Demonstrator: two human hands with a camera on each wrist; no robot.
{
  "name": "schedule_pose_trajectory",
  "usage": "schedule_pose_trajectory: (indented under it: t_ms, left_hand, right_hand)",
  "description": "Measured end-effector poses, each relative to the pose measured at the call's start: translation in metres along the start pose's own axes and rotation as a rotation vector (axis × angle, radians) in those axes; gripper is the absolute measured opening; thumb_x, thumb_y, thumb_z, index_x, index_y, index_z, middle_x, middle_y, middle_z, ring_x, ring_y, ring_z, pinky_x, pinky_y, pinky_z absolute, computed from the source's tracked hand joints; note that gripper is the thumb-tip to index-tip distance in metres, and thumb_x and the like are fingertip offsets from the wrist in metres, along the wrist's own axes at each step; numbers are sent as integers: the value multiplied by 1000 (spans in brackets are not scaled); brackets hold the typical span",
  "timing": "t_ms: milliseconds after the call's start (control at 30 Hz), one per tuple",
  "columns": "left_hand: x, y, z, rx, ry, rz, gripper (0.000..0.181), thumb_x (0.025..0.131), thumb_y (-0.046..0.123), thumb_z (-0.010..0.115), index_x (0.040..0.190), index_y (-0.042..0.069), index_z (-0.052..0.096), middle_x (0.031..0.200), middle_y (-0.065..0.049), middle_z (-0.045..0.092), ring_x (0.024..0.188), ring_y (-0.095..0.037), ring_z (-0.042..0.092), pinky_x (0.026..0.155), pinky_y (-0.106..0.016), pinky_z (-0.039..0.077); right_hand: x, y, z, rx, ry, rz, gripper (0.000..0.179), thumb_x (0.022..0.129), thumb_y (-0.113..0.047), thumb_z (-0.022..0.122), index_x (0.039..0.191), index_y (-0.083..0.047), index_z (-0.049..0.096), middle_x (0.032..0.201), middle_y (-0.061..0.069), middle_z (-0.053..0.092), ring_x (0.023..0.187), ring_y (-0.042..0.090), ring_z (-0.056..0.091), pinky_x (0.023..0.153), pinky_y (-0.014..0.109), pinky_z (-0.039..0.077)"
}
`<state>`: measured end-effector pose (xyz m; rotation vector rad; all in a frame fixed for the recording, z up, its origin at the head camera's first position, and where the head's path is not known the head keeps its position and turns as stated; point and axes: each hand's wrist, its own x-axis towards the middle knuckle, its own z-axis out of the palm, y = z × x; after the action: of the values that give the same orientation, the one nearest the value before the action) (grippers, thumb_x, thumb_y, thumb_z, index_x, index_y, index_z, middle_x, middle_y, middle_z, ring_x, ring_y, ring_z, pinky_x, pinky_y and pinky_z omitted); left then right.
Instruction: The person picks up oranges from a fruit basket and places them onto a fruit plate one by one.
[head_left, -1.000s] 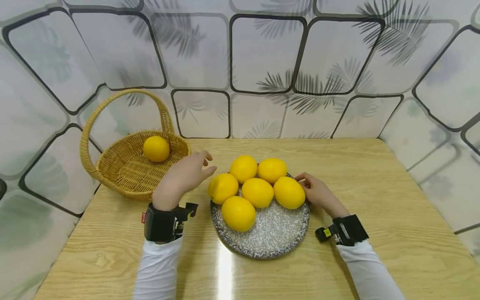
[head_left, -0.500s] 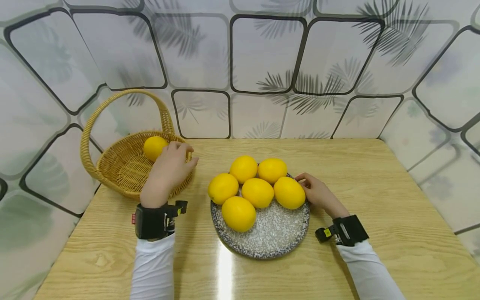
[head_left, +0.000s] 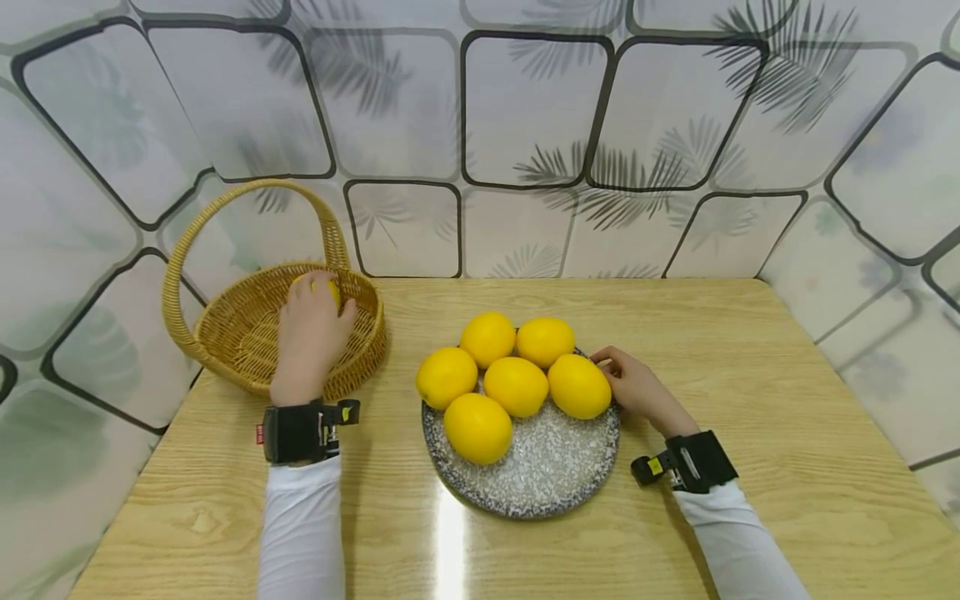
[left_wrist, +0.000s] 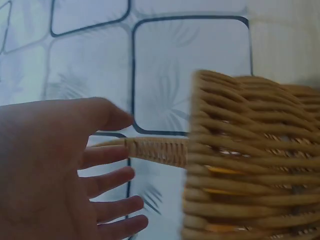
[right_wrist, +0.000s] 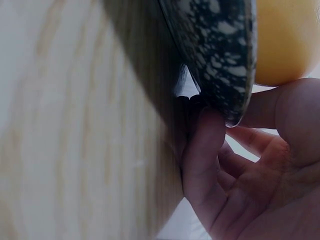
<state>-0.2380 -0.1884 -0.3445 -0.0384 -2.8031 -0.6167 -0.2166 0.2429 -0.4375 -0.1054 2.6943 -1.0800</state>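
Observation:
My left hand (head_left: 310,333) reaches over the wicker basket (head_left: 366,354) and covers most of a yellow lemon (head_left: 335,292) inside it. In the left wrist view, that hand's fingers (left_wrist: 116,180) are spread and fairly straight, and yellow shows through the weave. A speckled grey plate (head_left: 555,462) with a dark rim carries several lemons (head_left: 478,428). At the plate's right edge, my right hand (head_left: 637,387) grips the rim beside the rightmost lemon (head_left: 579,386). The right wrist view shows the plate rim (right_wrist: 220,65) between its digits, one of them low against the table.
The light wooden table (head_left: 712,333) meets a patterned wall (head_left: 532,108) at the back. The basket's tall arched handle (head_left: 174,275) rises to the left of my left hand.
My left hand has moved left from beside the plate, over the basket's rim, to the lemon inside. The right hand has stayed on the plate's edge, and the plate's lemons have not moved.

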Motion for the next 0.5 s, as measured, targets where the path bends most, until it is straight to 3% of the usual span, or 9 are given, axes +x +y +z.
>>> schedule_pose_trajectory:
  t_ms: [267, 500]
  left_hand:
    - [5, -18, 10, -18, 60, -44, 61, 97, 17, 49, 148, -7, 26, 152, -34, 27, 137, -51, 26, 103, -71, 36]
    - [13, -33, 28, -46, -52, -39, 71, 98, 20, 48, 157, 7, 9, 161, -28, 8, 143, -52, 10, 105, -77, 26]
  right_hand:
    - [0, 1, 1, 3, 2, 13, 39, 101, -27, 45, 133, -5, 50, 119, 28, 61, 98, 33, 58, 73, 34, 51]
    - [1, 1, 0, -3, 4, 12, 40, 101, -28, 45, 133, -5, 50, 121, 28, 61, 101, 34, 58, 78, 39, 51]
